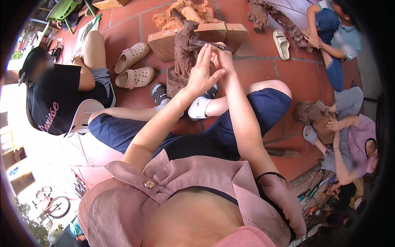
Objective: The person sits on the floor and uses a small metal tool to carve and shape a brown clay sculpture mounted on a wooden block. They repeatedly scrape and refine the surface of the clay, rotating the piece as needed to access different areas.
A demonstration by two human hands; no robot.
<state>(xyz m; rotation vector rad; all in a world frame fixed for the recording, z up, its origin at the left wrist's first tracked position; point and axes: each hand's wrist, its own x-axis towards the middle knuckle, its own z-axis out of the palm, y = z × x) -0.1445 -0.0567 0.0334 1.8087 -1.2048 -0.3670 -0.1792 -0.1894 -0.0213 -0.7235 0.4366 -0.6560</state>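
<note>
A brown carved wood figure stands upright in front of me on a rough block base. From its upper part a dark, narrow piece sticks out to the right; I cannot tell if it is carved wood or a tool. My left hand is beside the figure, its fingers stretched out and thumb apart, with the fingertips against my other hand just below that piece. My right hand has bent fingers close under the dark piece. What they grip, if anything, is hidden by the left fingers.
Behind the figure is a thick wooden slab with an orange-brown carving. Beige clogs lie left of it, a pale sandal right. One person sits at left; two at right handle wood pieces. Another carving stands at right.
</note>
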